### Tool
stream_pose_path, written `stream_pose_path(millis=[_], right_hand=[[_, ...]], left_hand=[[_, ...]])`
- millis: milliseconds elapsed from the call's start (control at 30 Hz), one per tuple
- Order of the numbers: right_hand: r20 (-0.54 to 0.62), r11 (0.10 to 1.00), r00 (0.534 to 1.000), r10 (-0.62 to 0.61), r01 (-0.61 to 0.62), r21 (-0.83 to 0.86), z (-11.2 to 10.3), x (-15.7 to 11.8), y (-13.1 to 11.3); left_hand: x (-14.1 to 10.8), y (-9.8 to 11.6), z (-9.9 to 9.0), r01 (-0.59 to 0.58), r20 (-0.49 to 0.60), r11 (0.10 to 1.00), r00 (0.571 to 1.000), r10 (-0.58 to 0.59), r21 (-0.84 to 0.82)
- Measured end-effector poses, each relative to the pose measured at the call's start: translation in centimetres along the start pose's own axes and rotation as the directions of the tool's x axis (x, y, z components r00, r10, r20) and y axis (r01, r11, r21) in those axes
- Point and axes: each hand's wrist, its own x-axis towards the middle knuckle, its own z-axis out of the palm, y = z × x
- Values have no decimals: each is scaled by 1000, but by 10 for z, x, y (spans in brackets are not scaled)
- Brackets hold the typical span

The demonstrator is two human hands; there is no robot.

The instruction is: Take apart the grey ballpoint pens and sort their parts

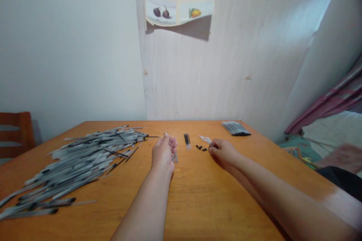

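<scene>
My left hand (164, 152) is above the middle of the table with its fingers curled in. A small dark tip shows at its thumb, but what it grips is mostly hidden. Greyish translucent strips (175, 157) show just beside its fingers; whether they are held or lie on the table I cannot tell. To the right, my right hand (222, 150) pinches at the tabletop, its fingertips hiding whatever is between them. Small black plugs (204, 149) lie just left of it, and small white pointed pieces (205, 139) are behind them. Between the hands lie several thin black refills (186, 138) with clear ends.
A large loose pile of translucent pen barrels and black refills (85, 158) covers the left of the wooden table (198, 203). Neatly lined-up pens with black ends (236, 128) lie at the back right. A chair (17, 133) stands left; the wall (192, 83) rises behind.
</scene>
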Motion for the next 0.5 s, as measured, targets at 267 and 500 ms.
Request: stream_pose_path(millis=[267,500], right_hand=[[3,1000,1000,-11,11,-19,14,26,11],[33,998,998,-59,58,34,21,28,20]], left_hand=[[-3,-2,2,4,19,1000,1000,-4,6],[-5,-2,1,0,51,1000,999,-1,15]])
